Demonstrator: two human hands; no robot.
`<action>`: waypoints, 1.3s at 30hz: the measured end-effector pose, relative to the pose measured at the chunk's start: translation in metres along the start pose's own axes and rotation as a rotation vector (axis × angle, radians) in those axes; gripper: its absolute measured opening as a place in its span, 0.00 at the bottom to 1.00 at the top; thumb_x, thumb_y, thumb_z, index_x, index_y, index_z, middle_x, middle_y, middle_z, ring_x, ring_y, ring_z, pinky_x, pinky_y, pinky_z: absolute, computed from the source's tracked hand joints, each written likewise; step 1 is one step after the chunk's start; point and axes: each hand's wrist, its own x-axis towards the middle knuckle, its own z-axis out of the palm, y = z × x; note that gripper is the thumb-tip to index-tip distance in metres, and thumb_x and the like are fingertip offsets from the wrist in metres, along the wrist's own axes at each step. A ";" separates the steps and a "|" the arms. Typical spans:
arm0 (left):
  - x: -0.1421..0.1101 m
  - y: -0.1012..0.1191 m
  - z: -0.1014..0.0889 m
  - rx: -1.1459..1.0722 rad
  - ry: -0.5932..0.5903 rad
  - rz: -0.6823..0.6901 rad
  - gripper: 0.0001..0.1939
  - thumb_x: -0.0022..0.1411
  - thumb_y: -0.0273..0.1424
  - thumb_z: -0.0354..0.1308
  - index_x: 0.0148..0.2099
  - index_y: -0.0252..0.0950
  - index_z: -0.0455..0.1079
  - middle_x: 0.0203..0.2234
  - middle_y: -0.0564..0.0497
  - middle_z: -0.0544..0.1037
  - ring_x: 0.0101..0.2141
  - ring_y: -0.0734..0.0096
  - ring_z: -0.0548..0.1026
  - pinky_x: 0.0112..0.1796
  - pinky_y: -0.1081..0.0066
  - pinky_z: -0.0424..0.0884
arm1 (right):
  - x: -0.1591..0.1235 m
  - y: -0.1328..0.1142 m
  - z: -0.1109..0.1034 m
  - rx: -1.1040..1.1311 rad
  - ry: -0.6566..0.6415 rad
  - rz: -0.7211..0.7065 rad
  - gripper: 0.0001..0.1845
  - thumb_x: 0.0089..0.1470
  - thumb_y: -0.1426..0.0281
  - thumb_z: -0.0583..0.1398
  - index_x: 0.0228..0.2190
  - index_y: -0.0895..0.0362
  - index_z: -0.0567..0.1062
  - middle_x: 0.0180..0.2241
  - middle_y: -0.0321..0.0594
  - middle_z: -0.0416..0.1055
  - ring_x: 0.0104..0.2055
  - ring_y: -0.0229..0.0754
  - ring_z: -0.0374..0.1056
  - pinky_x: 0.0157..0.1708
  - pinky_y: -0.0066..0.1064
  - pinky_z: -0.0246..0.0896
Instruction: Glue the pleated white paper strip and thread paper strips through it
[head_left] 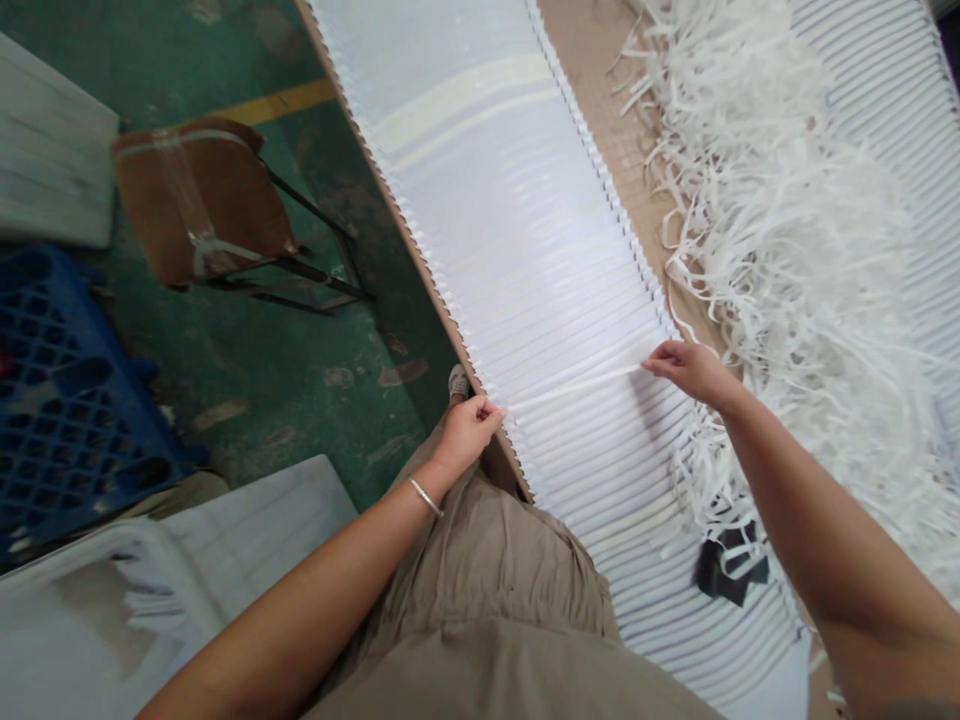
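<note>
A thin white strip [577,386] stretches between my two hands, just above a long row of overlapping white sheets [495,190]. My left hand [474,425], with a bracelet at the wrist, pinches the strip's left end at the near edge of the table. At the other end, my right hand [686,368] pinches the strip between thumb and fingers over the row's right edge. Beside my right forearm lie loose white strips [705,480] and a small black piece [733,568].
A big heap of white strips [810,250] covers the table's right part, with another row of sheets [877,60] beyond. To the left stand a brown chair [202,200], a blue plastic crate [75,390] and a white bin [165,560] on the green floor [300,400].
</note>
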 end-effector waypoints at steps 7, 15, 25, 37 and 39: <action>0.012 0.014 0.010 0.001 0.081 -0.043 0.10 0.63 0.32 0.57 0.28 0.38 0.69 0.17 0.55 0.72 0.19 0.71 0.70 0.27 0.72 0.66 | 0.033 -0.003 -0.010 0.167 0.111 0.068 0.12 0.54 0.60 0.65 0.30 0.57 0.77 0.23 0.40 0.76 0.22 0.37 0.67 0.24 0.28 0.63; 0.022 0.015 0.017 0.174 0.224 0.001 0.11 0.62 0.28 0.60 0.26 0.38 0.66 0.22 0.53 0.76 0.28 0.68 0.75 0.33 0.71 0.69 | 0.054 0.003 -0.014 0.178 0.241 0.080 0.10 0.53 0.64 0.66 0.27 0.56 0.75 0.21 0.37 0.74 0.21 0.37 0.66 0.23 0.29 0.61; 0.028 0.008 0.022 0.259 0.247 0.021 0.10 0.64 0.31 0.58 0.29 0.38 0.68 0.26 0.50 0.79 0.30 0.66 0.76 0.34 0.70 0.66 | 0.069 0.008 -0.008 0.167 0.324 0.083 0.07 0.51 0.65 0.65 0.28 0.56 0.74 0.20 0.34 0.70 0.21 0.37 0.63 0.24 0.29 0.58; 0.027 0.002 0.022 0.254 0.242 0.059 0.08 0.64 0.34 0.57 0.32 0.38 0.69 0.27 0.51 0.79 0.30 0.66 0.77 0.34 0.71 0.67 | 0.076 0.006 0.002 0.057 0.430 0.014 0.08 0.53 0.62 0.61 0.29 0.55 0.73 0.24 0.36 0.71 0.27 0.39 0.65 0.32 0.33 0.61; 0.026 -0.001 0.022 0.239 0.228 0.062 0.09 0.65 0.35 0.56 0.32 0.39 0.68 0.27 0.51 0.78 0.30 0.66 0.76 0.34 0.71 0.67 | 0.074 0.004 0.000 0.035 0.471 -0.024 0.09 0.54 0.62 0.61 0.31 0.55 0.73 0.27 0.37 0.73 0.28 0.40 0.67 0.34 0.34 0.62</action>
